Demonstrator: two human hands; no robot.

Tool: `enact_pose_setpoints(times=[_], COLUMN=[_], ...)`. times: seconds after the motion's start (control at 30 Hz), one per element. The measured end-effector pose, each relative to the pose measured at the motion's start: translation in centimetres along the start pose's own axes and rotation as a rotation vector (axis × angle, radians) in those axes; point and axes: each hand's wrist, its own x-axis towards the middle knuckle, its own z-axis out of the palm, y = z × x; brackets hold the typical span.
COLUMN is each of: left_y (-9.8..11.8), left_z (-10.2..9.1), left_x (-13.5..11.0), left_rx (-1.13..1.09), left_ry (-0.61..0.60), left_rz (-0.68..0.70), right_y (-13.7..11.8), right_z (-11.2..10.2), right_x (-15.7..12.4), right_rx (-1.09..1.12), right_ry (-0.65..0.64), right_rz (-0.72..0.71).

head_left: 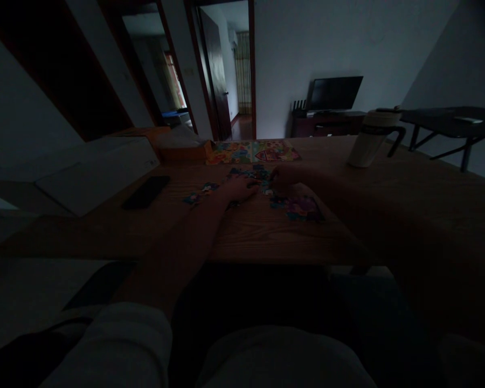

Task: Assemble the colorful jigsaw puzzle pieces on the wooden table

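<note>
pale sleeve nearest, low on the left, beside pale clothing. reach over the wooden table with both bare hands: left hand palm down, fingers loosely curved by the middle jigsaw pieces; right hand just to the right, fingers bent down toward the same pieces. cannot tell in such dim light whether to call either grip open, closed or pinching a piece.

as done, count a purple patch on the near right, seemingly joined, and a dark patch on the far side, perhaps partly joined. as left, count a small colourful group to the left, apparently not yet linked with the others. judge it partway along, with no whole picture formed.

beyond the pieces, see bright printed sheets; farther right, a mug.
</note>
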Motion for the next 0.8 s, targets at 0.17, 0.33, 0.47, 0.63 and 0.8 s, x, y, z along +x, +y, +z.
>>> enact_pose_setpoints(times=[0.17, 0.33, 0.47, 0.63, 0.8], left_y=[0.4, 0.3, 0.9, 3.8, 6.5], left_z=[-0.2, 0.1, -0.3, -1.2, -1.0], left_x=[-0.2, -0.2, -0.5, -1.4, -1.9], left_rx=[-0.008, 0.006, 0.008, -0.057, -0.102], left_ry=[0.015, 0.013, 0.051, 0.135, 0.160], left_rz=[-0.041, -0.075, -0.011, 0.121, 0.268], right_y=[-0.3, 0.6, 3.1, 5.7, 6.5], right_z=[-0.5, -0.4, 0.2, 2.7, 4.3], right_x=[-0.1, -1.3, -4.1, -7.1, -6.6], right_rx=[0.071, 0.151, 0.468, 0.761, 0.745], right_ry=[-0.110, 0.034, 0.158, 0.162, 0.221], right_rz=[0.020, 0.057, 0.112, 0.106, 0.017])
